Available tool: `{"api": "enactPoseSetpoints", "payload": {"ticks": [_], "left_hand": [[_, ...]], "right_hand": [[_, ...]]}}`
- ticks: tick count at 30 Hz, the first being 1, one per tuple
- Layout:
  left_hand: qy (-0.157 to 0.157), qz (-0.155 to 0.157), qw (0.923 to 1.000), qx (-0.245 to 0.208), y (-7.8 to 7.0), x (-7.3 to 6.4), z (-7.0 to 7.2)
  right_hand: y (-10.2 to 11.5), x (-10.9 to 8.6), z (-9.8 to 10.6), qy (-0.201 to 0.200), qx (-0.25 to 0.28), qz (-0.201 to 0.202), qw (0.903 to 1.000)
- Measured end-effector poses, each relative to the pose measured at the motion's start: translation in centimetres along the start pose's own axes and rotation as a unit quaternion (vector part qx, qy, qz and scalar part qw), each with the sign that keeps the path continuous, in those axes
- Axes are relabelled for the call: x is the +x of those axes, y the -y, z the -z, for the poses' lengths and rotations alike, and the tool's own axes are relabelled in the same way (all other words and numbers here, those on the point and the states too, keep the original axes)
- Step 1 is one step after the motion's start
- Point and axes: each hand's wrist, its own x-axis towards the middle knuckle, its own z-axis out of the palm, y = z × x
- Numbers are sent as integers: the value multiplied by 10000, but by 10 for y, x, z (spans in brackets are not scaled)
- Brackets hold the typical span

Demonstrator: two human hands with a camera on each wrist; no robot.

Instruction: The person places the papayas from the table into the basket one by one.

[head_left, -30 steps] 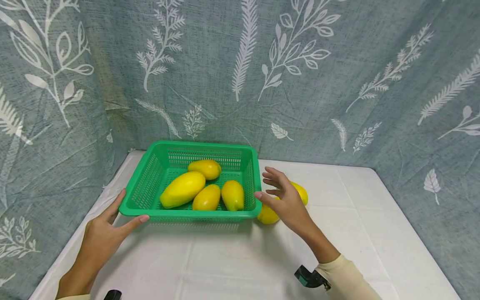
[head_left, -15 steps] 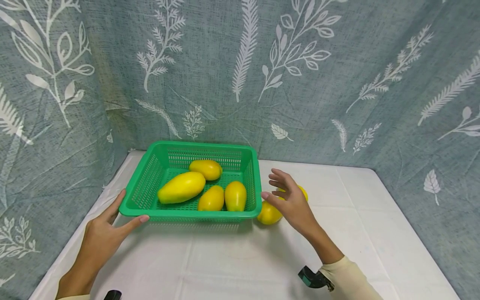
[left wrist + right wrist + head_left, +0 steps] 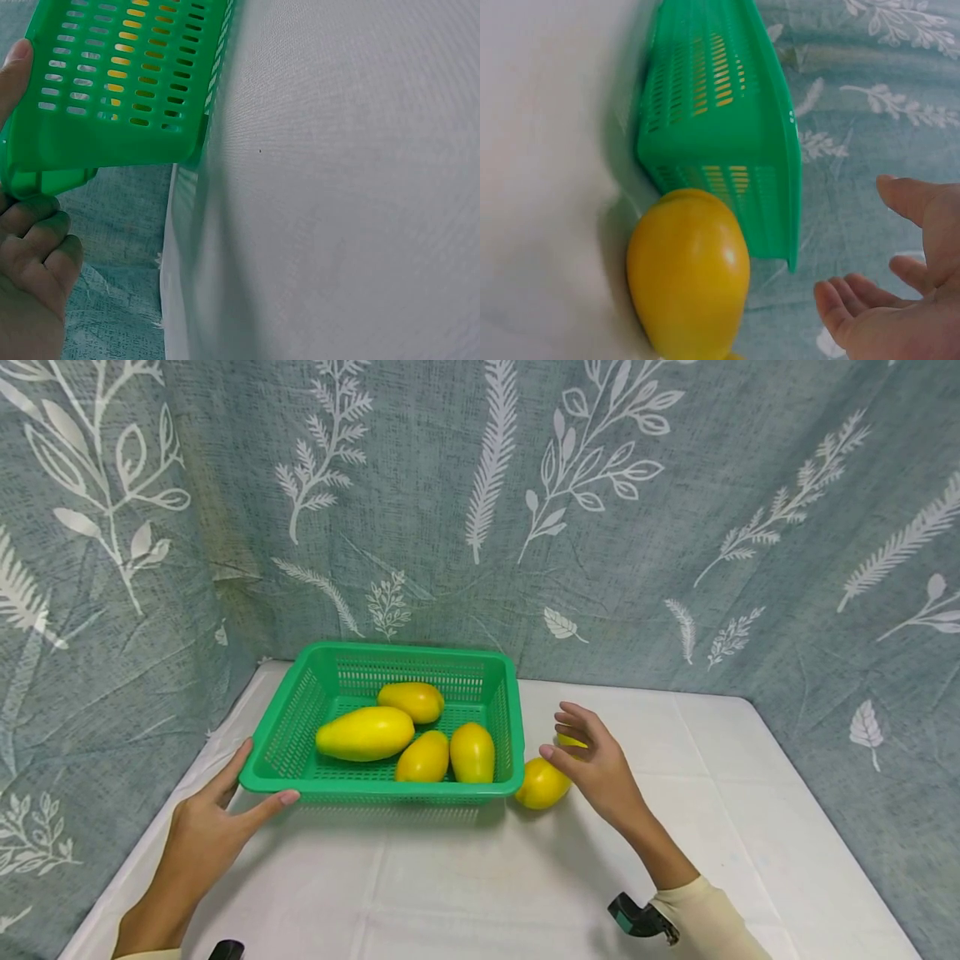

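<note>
A green plastic basket [image 3: 315,787] with slotted walls stands on the table's left half. Inside lie several yellow mangoes [image 3: 472,752], one of them larger and longer [image 3: 365,734]. My left hand [image 3: 206,831] grips the basket's front left corner, thumb on the front rim and fingers along the left side. Right of the basket, my right hand [image 3: 600,772] hangs with relaxed fingers and holds nothing. Another mango [image 3: 542,783] rests beside the basket's front right corner, close to this hand. Behind the fingers a further yellow fruit [image 3: 572,740] is mostly hidden.
A white cloth [image 3: 712,827] covers the table. Blue-grey curtains [image 3: 450,527] with white leaf prints stand behind it and at both sides. A black wrist camera mount [image 3: 637,917] sits at the right sleeve.
My right hand has drawn rightward, away from the basket. Inside it, the two front mangoes have shifted right and the large one has turned more level. The left hand keeps its place.
</note>
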Motion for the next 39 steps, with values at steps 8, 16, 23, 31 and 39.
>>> {"api": "enactPoseSetpoints", "payload": {"ticks": [8, 16, 23, 31, 39], "left_hand": [[-8, -8, 10000, 36, 0, 0, 0], [-11, -34, 10000, 6, 0, 1, -1], [-19, -49, 10000, 43, 1, 1, 0], [38, 44, 10000, 14, 2, 0, 1], [26, -94, 9999, -48, 1, 1, 1]], "right_hand": [[-9, -1, 8, -83, 16, -92, 9999], [-14, -1, 17, -264, -120, -264, 9992], [-22, -2, 25, -380, -205, -336, 9985], [-27, -2, 33, -476, -306, -337, 9978], [-40, 1, 40, -622, -597, -634, 9943]]}}
